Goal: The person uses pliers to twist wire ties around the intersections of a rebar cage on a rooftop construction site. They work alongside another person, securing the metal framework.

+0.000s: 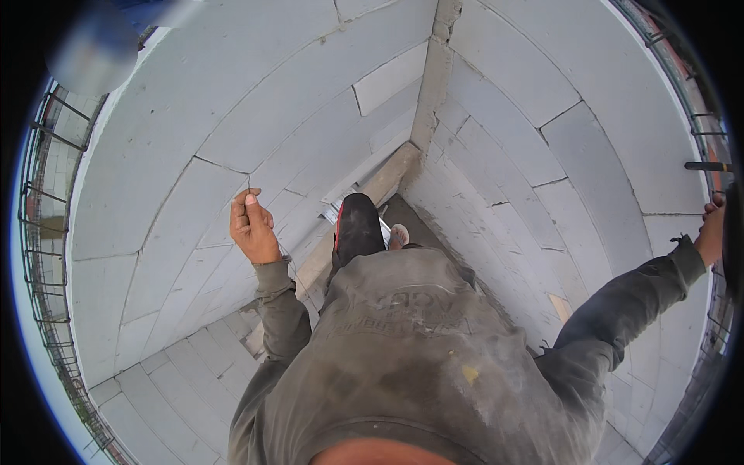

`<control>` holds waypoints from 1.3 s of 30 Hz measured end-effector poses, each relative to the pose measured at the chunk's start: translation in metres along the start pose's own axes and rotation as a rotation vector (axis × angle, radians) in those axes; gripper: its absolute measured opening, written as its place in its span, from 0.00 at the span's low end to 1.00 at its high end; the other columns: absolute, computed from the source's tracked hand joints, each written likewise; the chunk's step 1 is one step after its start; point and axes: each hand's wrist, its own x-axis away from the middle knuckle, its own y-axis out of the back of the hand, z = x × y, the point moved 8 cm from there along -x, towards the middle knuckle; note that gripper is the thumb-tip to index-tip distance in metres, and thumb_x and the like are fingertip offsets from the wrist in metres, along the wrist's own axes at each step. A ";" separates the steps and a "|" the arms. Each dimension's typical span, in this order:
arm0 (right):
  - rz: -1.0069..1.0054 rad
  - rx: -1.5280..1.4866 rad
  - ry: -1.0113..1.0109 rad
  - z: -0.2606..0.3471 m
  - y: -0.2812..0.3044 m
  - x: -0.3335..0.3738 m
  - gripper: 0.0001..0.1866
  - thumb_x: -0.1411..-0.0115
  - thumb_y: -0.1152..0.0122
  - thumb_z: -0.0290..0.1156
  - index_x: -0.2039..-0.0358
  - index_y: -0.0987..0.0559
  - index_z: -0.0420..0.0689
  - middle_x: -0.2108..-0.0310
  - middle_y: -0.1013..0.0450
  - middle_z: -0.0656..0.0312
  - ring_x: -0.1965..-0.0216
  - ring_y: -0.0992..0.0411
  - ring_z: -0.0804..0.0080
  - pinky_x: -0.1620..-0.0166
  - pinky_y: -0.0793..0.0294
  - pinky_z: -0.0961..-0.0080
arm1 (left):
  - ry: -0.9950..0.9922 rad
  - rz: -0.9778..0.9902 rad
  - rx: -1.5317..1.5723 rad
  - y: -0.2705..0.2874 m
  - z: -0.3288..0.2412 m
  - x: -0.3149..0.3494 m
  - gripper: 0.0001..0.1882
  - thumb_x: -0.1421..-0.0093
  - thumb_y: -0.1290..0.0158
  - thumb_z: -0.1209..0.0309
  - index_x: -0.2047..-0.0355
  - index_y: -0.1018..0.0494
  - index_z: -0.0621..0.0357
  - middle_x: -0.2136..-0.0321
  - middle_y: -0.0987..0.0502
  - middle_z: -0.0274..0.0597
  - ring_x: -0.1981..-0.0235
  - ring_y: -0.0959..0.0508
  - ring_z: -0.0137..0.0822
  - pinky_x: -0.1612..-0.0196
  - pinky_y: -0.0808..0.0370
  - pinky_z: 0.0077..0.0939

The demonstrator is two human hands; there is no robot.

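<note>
In front of the left block wall (310,116) my left hand (254,229) is raised, its thumb and forefinger pinched together. What they hold, if anything, is too small to make out. A thin line, perhaps string or wire, hangs beside the wrist. My right arm stretches out to the right rim, where my right hand (709,229) has its fingers curled at the top of the right block wall (597,163). Something dark there is cut off by the picture's edge. Just above that hand juts a dark rod-like handle (707,166) with a yellowish mark.
The walls meet at a rough concrete corner strip (431,85). Below lies a wooden beam (391,174) next to shiny metal (332,211); my dark-clad knee (358,221) is bent over it. Rebar frames (48,263) run along the left wall's outer edge. A blurred pale shape (93,58) fills the upper left.
</note>
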 end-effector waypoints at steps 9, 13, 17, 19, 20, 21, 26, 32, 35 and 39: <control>-0.602 0.218 0.293 0.030 0.055 0.113 0.24 0.30 0.40 0.44 0.43 0.23 0.38 0.47 0.26 0.51 0.47 0.24 0.59 0.46 0.23 0.60 | 0.057 0.341 -0.041 -0.065 -0.010 0.020 0.11 0.28 0.49 0.69 0.62 0.22 0.65 0.74 0.26 0.30 0.73 0.34 0.19 0.70 0.37 0.19; -0.393 -0.324 0.308 0.091 0.026 0.176 0.18 0.29 0.42 0.34 0.46 0.23 0.35 0.49 0.25 0.51 0.51 0.24 0.59 0.50 0.22 0.64 | 0.093 0.785 0.059 -0.137 -0.029 0.040 0.12 0.28 0.49 0.68 0.59 0.21 0.67 0.66 0.19 0.36 0.63 0.24 0.26 0.54 0.27 0.25; 0.688 -0.495 0.519 0.204 -0.075 0.279 0.22 0.41 0.31 0.29 0.46 0.20 0.45 0.52 0.24 0.54 0.56 0.26 0.56 0.58 0.23 0.66 | 0.138 1.239 0.183 -0.198 -0.043 0.068 0.12 0.28 0.50 0.68 0.59 0.22 0.65 0.67 0.23 0.31 0.66 0.28 0.23 0.58 0.29 0.23; 1.000 -0.480 0.658 0.222 -0.095 0.337 0.20 0.42 0.31 0.30 0.48 0.19 0.48 0.53 0.23 0.61 0.57 0.25 0.59 0.60 0.21 0.65 | 0.254 1.322 0.189 -0.218 -0.045 0.074 0.13 0.28 0.50 0.67 0.58 0.21 0.65 0.71 0.23 0.30 0.69 0.29 0.21 0.63 0.29 0.22; 1.071 -0.520 0.700 0.216 -0.102 0.360 0.18 0.42 0.32 0.29 0.50 0.18 0.48 0.57 0.22 0.62 0.59 0.24 0.61 0.61 0.21 0.64 | 0.314 1.348 0.182 -0.222 -0.046 0.076 0.13 0.28 0.50 0.67 0.58 0.20 0.65 0.73 0.23 0.30 0.71 0.29 0.20 0.65 0.29 0.22; 1.079 -0.492 0.672 0.206 -0.105 0.368 0.16 0.42 0.31 0.28 0.52 0.18 0.47 0.59 0.22 0.62 0.62 0.23 0.60 0.64 0.21 0.65 | 0.302 1.354 0.195 -0.224 -0.049 0.075 0.13 0.28 0.50 0.67 0.58 0.20 0.64 0.75 0.25 0.29 0.73 0.32 0.19 0.68 0.32 0.21; 1.109 -0.504 0.584 0.189 -0.107 0.364 0.07 0.41 0.32 0.26 0.62 0.16 0.45 0.71 0.22 0.59 0.74 0.23 0.58 0.71 0.24 0.64 | 0.425 1.433 0.292 -0.233 -0.041 0.085 0.14 0.27 0.49 0.64 0.60 0.20 0.63 0.80 0.32 0.25 0.79 0.39 0.17 0.76 0.40 0.20; 0.855 -0.421 0.483 0.171 -0.114 0.315 0.03 0.40 0.33 0.28 0.67 0.17 0.45 0.73 0.22 0.58 0.71 0.22 0.55 0.70 0.24 0.62 | 0.129 1.239 0.139 -0.222 -0.031 0.070 0.15 0.27 0.49 0.62 0.62 0.21 0.62 0.81 0.28 0.32 0.80 0.34 0.24 0.75 0.35 0.26; 0.936 -0.236 0.581 0.158 -0.128 0.310 0.04 0.39 0.35 0.30 0.66 0.18 0.46 0.72 0.21 0.57 0.70 0.22 0.54 0.66 0.23 0.59 | -0.199 1.039 0.010 -0.210 -0.052 0.050 0.15 0.28 0.48 0.62 0.62 0.21 0.63 0.79 0.24 0.40 0.81 0.29 0.32 0.74 0.31 0.32; 1.606 -0.483 0.706 0.150 -0.111 0.392 0.06 0.36 0.40 0.29 0.64 0.18 0.41 0.74 0.22 0.55 0.71 0.23 0.51 0.66 0.24 0.59 | -0.372 0.929 -0.416 -0.208 -0.066 0.029 0.15 0.30 0.47 0.64 0.65 0.22 0.65 0.75 0.21 0.50 0.79 0.26 0.46 0.70 0.27 0.33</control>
